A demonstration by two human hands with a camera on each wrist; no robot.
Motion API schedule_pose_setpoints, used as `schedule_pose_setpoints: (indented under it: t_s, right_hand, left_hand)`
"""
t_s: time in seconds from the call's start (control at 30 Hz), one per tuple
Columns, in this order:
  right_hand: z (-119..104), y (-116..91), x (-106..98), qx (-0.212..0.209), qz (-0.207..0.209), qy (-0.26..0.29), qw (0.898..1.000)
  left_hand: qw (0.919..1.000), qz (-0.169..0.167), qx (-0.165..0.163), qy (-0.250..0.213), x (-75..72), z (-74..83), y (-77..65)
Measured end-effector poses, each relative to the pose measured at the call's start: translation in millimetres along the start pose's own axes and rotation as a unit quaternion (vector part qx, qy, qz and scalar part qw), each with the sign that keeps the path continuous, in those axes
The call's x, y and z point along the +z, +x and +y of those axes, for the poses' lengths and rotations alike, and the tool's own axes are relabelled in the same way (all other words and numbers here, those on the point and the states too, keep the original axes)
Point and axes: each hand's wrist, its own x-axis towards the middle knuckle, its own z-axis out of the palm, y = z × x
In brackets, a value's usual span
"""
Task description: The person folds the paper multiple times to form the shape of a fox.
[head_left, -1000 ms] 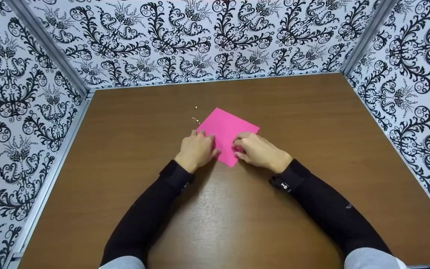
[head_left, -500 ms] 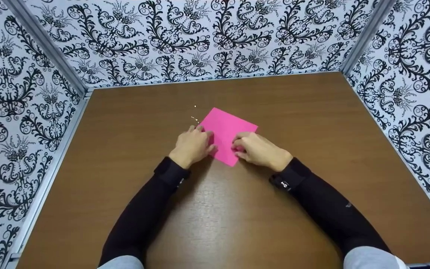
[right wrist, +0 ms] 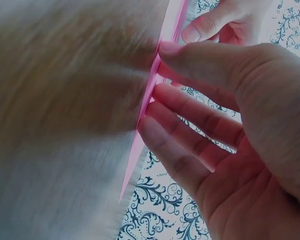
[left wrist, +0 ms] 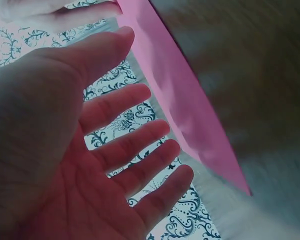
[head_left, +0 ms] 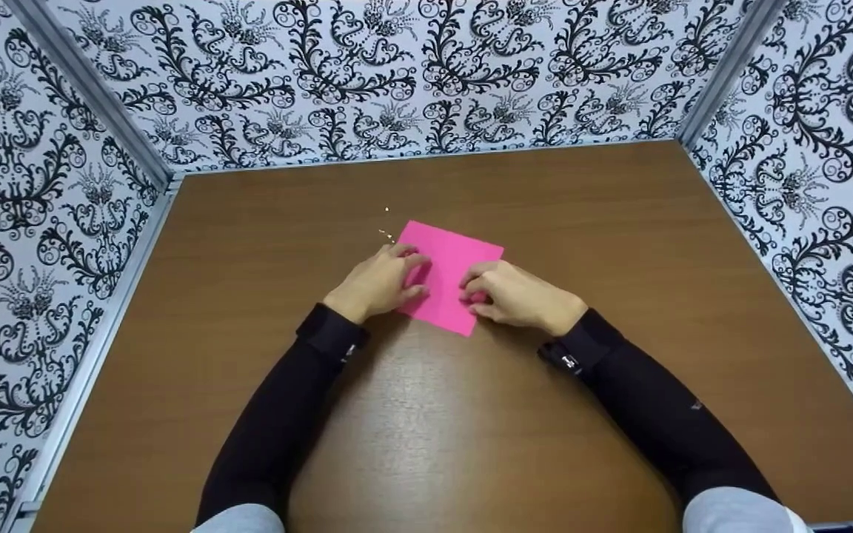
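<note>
A bright pink square sheet of paper (head_left: 443, 275) lies turned at a slant on the brown table, between both hands. At its left side my left hand (head_left: 378, 283) hovers with relaxed, spread fingers. In the left wrist view the fingertips of that hand (left wrist: 115, 135) show separate from the paper (left wrist: 182, 107). My right hand (head_left: 523, 296) pinches the paper's right edge, its fingers curled. From the right wrist, the thumb and fingers of this hand (right wrist: 210, 115) meet along the edge of the paper (right wrist: 172, 25).
Small pale specks (head_left: 388, 236) lie on the table (head_left: 412, 444) just beyond the paper's left corner. Patterned black-and-white walls (head_left: 426, 81) enclose the back and sides, with metal posts (head_left: 86, 92) in the corners.
My left hand has moved left and its fingers have loosened from the paper. The sheet has turned slightly, its far corner shifting left. The right hand stays nearly in place.
</note>
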Motion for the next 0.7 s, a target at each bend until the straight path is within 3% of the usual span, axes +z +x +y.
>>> schedule_pose_setpoints:
  t_s: [0.43, 0.7]
  right_hand:
    - [0.1, -2.6, -6.0, 0.0, -0.03, 0.033, 0.999]
    - [-0.6, -0.1, -4.5, -0.007, -0.013, 0.033, 0.999]
  left_hand:
    - [0.9992, -0.032, -0.023, -0.003, -2.4, 0.4, -4.5]
    - [0.9992, -0.024, -0.029, 0.012, -1.6, 7.6, -7.8]
